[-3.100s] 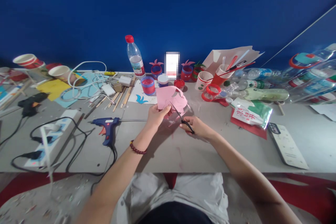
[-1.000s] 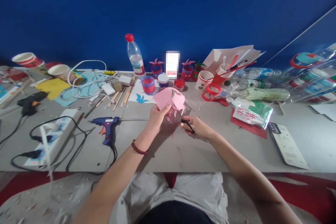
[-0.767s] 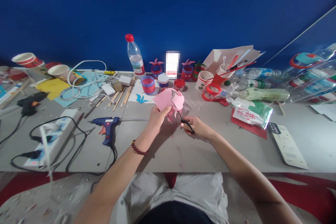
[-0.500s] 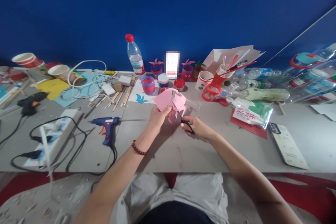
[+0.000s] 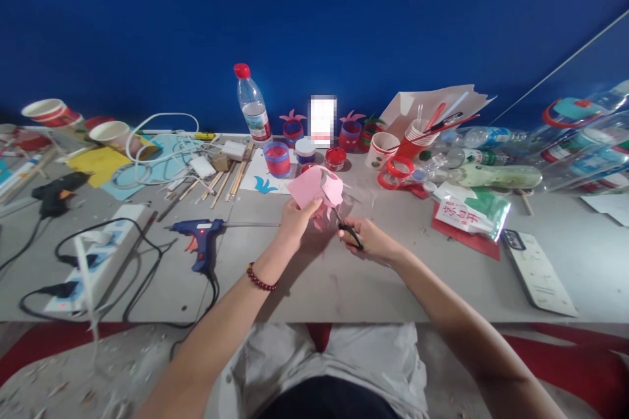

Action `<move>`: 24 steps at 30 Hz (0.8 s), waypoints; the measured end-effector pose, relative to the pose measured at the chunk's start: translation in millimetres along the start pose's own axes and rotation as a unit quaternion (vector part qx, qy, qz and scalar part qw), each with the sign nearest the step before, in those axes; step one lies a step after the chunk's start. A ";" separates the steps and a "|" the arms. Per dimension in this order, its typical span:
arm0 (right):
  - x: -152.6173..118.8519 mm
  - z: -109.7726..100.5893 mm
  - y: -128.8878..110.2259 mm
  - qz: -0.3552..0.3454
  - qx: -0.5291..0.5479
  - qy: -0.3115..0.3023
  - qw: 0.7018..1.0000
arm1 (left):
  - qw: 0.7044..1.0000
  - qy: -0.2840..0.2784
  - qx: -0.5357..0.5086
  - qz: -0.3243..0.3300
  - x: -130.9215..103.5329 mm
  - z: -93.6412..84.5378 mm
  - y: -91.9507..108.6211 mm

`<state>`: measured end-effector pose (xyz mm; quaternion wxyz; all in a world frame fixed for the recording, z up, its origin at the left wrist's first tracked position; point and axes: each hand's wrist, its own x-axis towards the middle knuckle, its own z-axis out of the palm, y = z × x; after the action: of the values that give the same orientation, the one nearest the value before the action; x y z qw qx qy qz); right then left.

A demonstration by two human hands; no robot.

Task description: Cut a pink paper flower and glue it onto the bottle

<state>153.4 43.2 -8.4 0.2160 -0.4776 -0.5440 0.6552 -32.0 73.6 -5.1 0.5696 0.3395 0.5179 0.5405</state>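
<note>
My left hand pinches the pink paper; my right hand closes round the scissors. Sagging paper could make my cut stray or tear.

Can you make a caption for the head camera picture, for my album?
Left hand holds pink paper while the right hand works black scissors beside a blue glue gun.

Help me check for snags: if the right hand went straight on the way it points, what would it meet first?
Likely the pink paper in the left hand: the scissors in the right hand point at it, their blades perhaps already touching; depth is unclear.
</note>
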 end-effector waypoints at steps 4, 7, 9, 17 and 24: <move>-0.2 0.5 -1.0 0.002 0.007 0.005 1.000 | 1.000 0.007 -0.007 -0.005 -0.7 1.0 1.1; -0.2 1.1 -1.5 0.003 0.006 0.009 1.000 | 1.000 0.001 -0.009 -0.006 -2.4 2.4 3.2; 0.0 1.2 -1.0 0.001 0.011 0.005 1.000 | 1.000 -0.005 -0.007 -0.006 -3.6 3.3 4.3; -0.9 1.2 -2.5 0.003 0.013 0.000 1.000 | 1.000 -0.011 0.001 0.000 -3.5 2.4 1.6; -2.0 1.1 -5.0 0.000 0.005 0.001 1.000 | 1.000 -0.021 0.004 -0.002 -2.1 -0.6 0.2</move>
<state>152.2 42.6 -3.1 0.2191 -0.4769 -0.5404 0.6577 -32.3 71.6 -4.6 0.5801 0.3519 0.5085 0.5302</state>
